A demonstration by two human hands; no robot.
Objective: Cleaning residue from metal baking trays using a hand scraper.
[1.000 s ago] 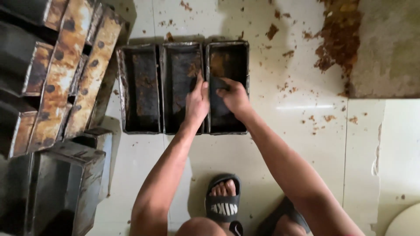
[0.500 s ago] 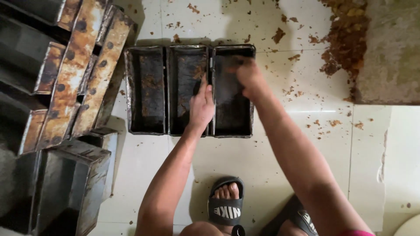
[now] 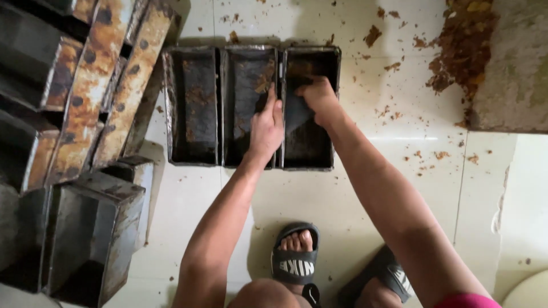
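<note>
Three joined dark tins [image 3: 194, 108] sit on the pale tiled floor [image 3: 371, 148], crumbs [image 3: 399, 68] scattered to the right. Left hand [image 3: 267, 128] lies flat, fingers together, on the wall between middle and right tin. Right hand [image 3: 319, 100] is down in the right tin, fingers curled, pressing a dark scraper [image 3: 297, 117] against the bottom. Rusty tins [image 3: 91, 97] are stacked at left.

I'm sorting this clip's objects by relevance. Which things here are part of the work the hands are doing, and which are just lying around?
In use:
- left hand, resting on the rim of the joined set of three dark metal baking tins
- right hand, pressing a dark flat scraper-like piece into the rightmost tin

Lying about:
- rusty stacked tins
- brown crumb pile
- white tiled floor
</note>
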